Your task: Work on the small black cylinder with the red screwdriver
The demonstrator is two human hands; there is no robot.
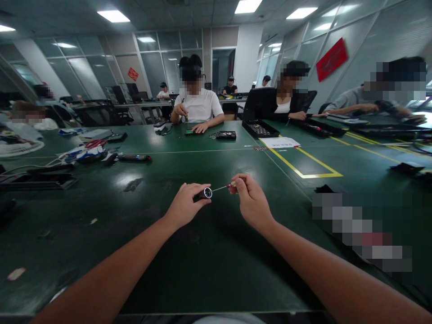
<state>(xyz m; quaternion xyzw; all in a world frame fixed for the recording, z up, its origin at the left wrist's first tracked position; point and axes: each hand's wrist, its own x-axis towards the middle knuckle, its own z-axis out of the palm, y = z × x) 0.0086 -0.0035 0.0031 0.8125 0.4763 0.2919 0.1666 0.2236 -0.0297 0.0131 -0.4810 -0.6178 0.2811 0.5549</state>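
My left hand (185, 204) grips a small dark cylindrical part (204, 194) with a silvery round end facing right, held just above the green table (209, 252). My right hand (249, 201) pinches a thin screwdriver (225, 186) by its reddish handle. Its metal shaft points left, and the tip meets the silvery end of the cylinder. Both hands hover over the middle of the table, a short gap between them.
Cables, red-handled scissors (95, 144) and dark tools lie at the left. Black trays (260, 128) and a white sheet (280, 142) sit at the back right beside yellow tape lines (305, 167). Other people work across the table; a blurred patch covers the right.
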